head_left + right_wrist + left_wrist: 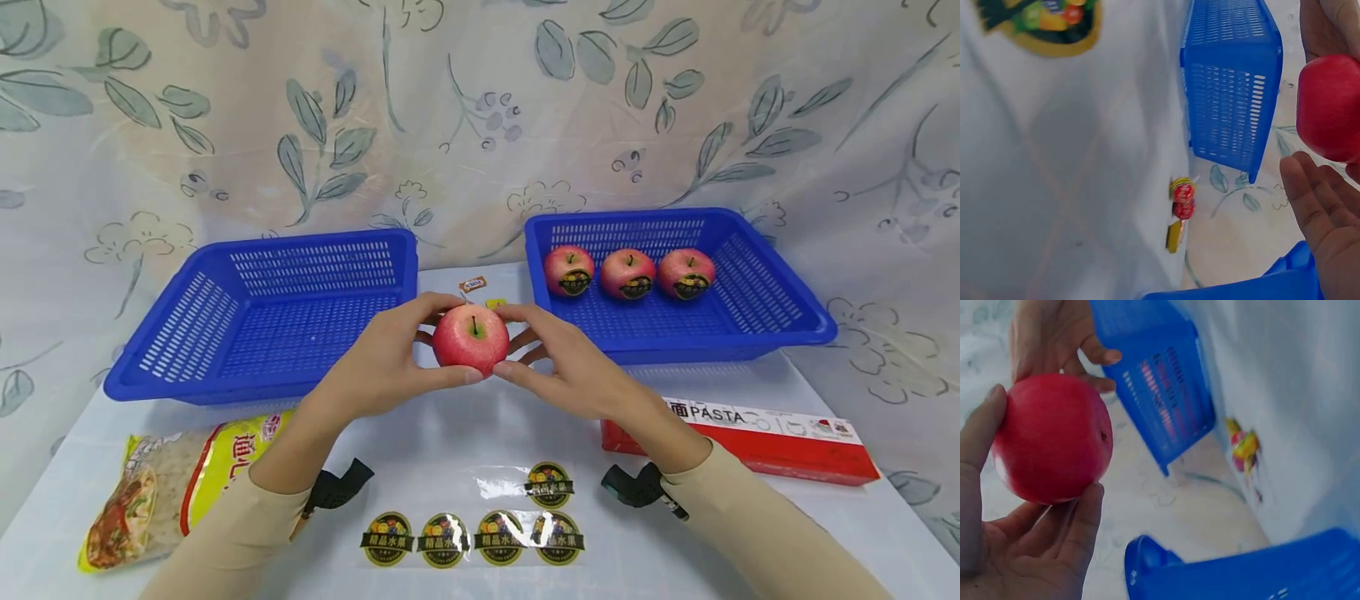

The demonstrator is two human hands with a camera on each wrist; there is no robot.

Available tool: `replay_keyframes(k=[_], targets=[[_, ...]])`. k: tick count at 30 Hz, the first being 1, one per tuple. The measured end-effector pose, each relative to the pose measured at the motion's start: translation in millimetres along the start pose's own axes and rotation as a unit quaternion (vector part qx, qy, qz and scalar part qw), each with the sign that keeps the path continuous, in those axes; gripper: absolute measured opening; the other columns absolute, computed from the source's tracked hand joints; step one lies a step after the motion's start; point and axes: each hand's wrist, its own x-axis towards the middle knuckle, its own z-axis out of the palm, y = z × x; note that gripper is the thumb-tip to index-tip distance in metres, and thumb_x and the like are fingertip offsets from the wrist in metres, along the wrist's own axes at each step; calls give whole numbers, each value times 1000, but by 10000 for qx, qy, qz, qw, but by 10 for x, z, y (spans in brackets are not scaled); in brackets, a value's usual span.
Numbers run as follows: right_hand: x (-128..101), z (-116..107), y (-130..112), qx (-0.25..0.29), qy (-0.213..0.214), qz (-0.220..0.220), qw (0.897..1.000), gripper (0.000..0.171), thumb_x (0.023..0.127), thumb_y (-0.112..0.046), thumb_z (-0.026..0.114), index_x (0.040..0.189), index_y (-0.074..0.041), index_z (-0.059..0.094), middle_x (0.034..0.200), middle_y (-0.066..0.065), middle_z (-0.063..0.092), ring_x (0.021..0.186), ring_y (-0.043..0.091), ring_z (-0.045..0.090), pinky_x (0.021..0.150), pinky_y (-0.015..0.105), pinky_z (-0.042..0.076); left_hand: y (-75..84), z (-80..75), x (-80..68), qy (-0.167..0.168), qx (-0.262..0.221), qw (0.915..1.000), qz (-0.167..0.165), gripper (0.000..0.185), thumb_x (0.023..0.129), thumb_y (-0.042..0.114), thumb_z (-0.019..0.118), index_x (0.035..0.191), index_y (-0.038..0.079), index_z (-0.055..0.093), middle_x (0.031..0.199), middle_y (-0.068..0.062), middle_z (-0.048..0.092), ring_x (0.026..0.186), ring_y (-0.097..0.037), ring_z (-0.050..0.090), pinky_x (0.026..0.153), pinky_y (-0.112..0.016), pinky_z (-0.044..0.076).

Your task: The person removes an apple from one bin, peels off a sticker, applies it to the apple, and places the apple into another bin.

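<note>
A red apple (470, 340) is held above the middle of the table, stem facing up in the head view. My left hand (390, 354) grips it from the left, thumb on the near side and fingers on the far side. From the right, my right hand (566, 358) reaches about the apple with its thumb near the front. In the right wrist view the fingers (1310, 194) of that hand are fairly straight, with a small gap to the apple (1332, 109). No sticker shows on its visible sides. Below the hands lies a clear sheet of round black-and-gold stickers (500, 537).
A blue basket (262, 387) stands at back left. Another blue basket (780, 333) at back right holds three stickered apples (628, 274). Small wrapped candies (472, 284) lie between them. A yellow food bag (161, 492) is front left; a red pasta box (787, 454) is right.
</note>
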Motion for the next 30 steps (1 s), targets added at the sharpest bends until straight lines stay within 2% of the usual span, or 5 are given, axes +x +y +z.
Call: replay_keyframes(k=[5, 13, 17, 23, 30], targets=[[-99, 11, 69, 125, -189, 83, 9997, 65, 101, -29, 68, 156, -16, 37, 149, -1, 52, 111, 12, 67, 89, 28, 59, -35, 178, -23, -75, -314, 9995, -44, 79, 81, 35, 89, 148, 14, 51, 137, 0, 59, 124, -16, 59, 95, -37, 58], [-208, 90, 162, 230, -622, 267, 9974, 69, 102, -23, 66, 160, -16, 30, 147, 2, 52, 115, 14, 67, 91, 30, 59, -156, 384, -132, -341, -514, 9981, 5, 82, 86, 12, 84, 155, 2, 40, 147, -11, 54, 136, -27, 56, 98, -39, 56], [-207, 157, 199, 195, -684, 249, 9972, 74, 97, -19, 73, 158, -11, 31, 147, 7, 52, 113, 19, 69, 92, 31, 59, -219, 492, -137, -333, -262, 9990, -110, 78, 88, 15, 83, 153, 4, 42, 149, -10, 54, 134, -25, 57, 101, -38, 55], [-182, 224, 274, -211, -810, 177, 9963, 69, 98, -16, 71, 155, -3, 32, 145, 13, 52, 111, 22, 70, 92, 32, 59, -307, 597, -137, -489, 223, 9978, -387, 79, 90, 23, 82, 155, 6, 41, 151, -11, 54, 122, -29, 64, 96, -42, 58], [-147, 240, 350, -312, -944, 226, 9948, 68, 98, -18, 71, 152, -2, 34, 144, 14, 53, 107, 20, 71, 91, 31, 59, -346, 613, -122, -738, 525, 9947, -481, 79, 93, 26, 78, 156, 4, 37, 153, -14, 52, 132, -31, 59, 109, -48, 49]])
